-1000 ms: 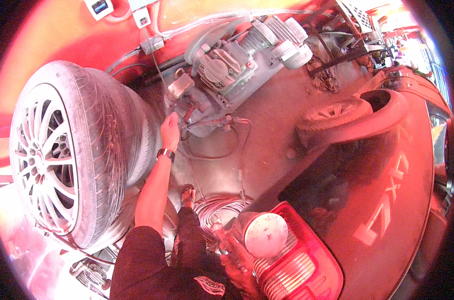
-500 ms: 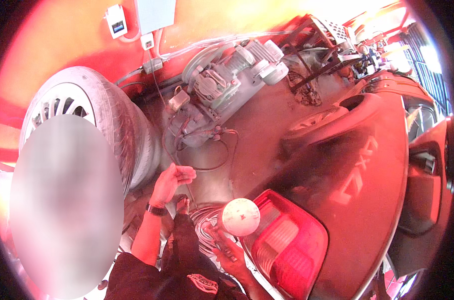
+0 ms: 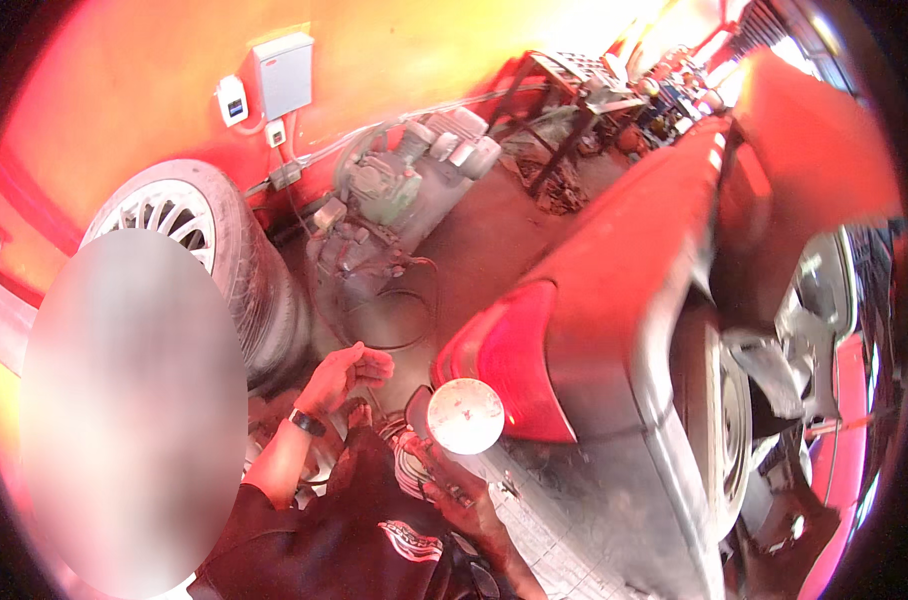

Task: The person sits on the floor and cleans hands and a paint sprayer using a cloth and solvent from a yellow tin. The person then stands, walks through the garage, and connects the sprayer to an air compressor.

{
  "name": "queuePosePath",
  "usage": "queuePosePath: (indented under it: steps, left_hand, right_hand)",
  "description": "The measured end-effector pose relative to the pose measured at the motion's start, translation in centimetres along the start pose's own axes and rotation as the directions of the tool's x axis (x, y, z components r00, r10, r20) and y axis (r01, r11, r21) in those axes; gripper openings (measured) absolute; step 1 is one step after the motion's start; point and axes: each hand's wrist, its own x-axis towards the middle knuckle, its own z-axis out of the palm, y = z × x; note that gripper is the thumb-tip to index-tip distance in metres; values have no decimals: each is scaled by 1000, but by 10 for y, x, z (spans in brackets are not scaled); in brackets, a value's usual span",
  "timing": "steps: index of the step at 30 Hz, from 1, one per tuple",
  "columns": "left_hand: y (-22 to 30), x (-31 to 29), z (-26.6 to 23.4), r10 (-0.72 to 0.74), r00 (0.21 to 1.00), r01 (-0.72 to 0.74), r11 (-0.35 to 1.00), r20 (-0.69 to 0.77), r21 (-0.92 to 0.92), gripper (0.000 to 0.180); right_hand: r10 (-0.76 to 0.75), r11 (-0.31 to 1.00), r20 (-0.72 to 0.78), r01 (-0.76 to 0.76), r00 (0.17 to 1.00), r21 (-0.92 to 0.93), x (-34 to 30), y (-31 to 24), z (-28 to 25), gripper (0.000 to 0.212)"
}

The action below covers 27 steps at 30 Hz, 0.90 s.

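Note:
My right hand (image 3: 458, 508) is wrapped round the handle of what looks like a spray gun with a round white cup (image 3: 465, 416) on top. The cup hides most of the gun, and its pale top has small spots. Close beside the cup is the red tail light (image 3: 514, 362) at the rear corner of a car. Below the light spreads a dull grey bumper (image 3: 599, 490). My left hand (image 3: 342, 380), with a dark band at the wrist, is raised with nothing in it. Its fingers are stretched out and held together.
Several stacked tyres (image 3: 236, 250) stand at the left by a large blurred oval. An air compressor (image 3: 389, 190) sits along the orange wall, with a looped hose (image 3: 414, 335) on the floor near it. A cluttered metal stand (image 3: 564, 100) is farther back.
The view has swung to the right along the car, bringing the bumper's side and wheel opening into sight. My right hand still grips the gun, and my left hand stays raised.

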Motion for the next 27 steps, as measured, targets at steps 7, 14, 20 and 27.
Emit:
queuePosePath:
  steps: [7,14,20,27]
  left_hand:
    - [-46,-51,82,-117,985,107,991,130,81,50]
    - [-108,-115,124,-459,850,392,879,259,270,50]
    - [-223,-124,180,-729,551,190,583,406,790,45]
    - [-297,-153,268,-788,367,-100,496,495,863,40]
  right_hand:
    - [-46,956,-102,14,994,-291,-117,-11,-31,56]
    - [-252,941,-245,177,936,-289,-214,-23,-36,62]
    - [-189,962,-568,34,801,-271,-329,-37,-22,60]
    - [-376,913,-823,16,427,-408,-465,-64,-39,60]
